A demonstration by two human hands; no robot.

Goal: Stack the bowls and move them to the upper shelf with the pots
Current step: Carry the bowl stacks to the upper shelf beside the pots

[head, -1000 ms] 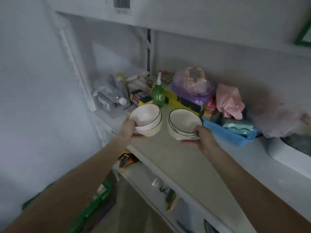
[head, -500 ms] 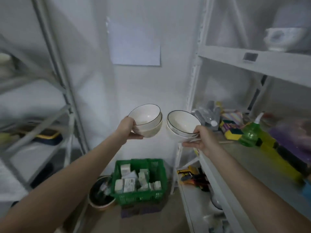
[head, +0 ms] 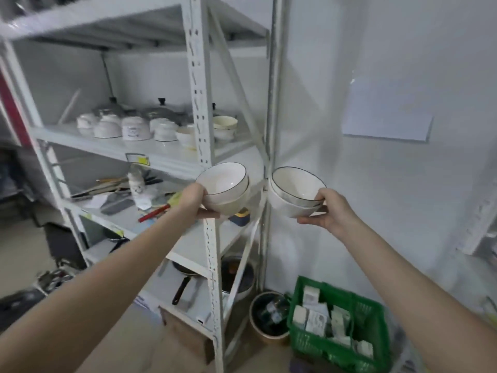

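Observation:
My left hand grips a stack of two white bowls with dark rims, held in the air in front of a white metal rack. A second stack of two such bowls sits in my right hand, just right of the rack's corner post. Up and to the left, the upper shelf carries lidded metal pots at the back and several white bowls and cups in front.
The rack's upright post stands between me and the shelf. The shelf below holds utensils and a small bottle. A frying pan lies lower down. On the floor sit a green crate of boxes and a round pot.
The view has swung left, from the cluttered right-hand rack past the wall to the rack with the pots. Both hands keep their bowl stacks at the same height, slightly wider apart.

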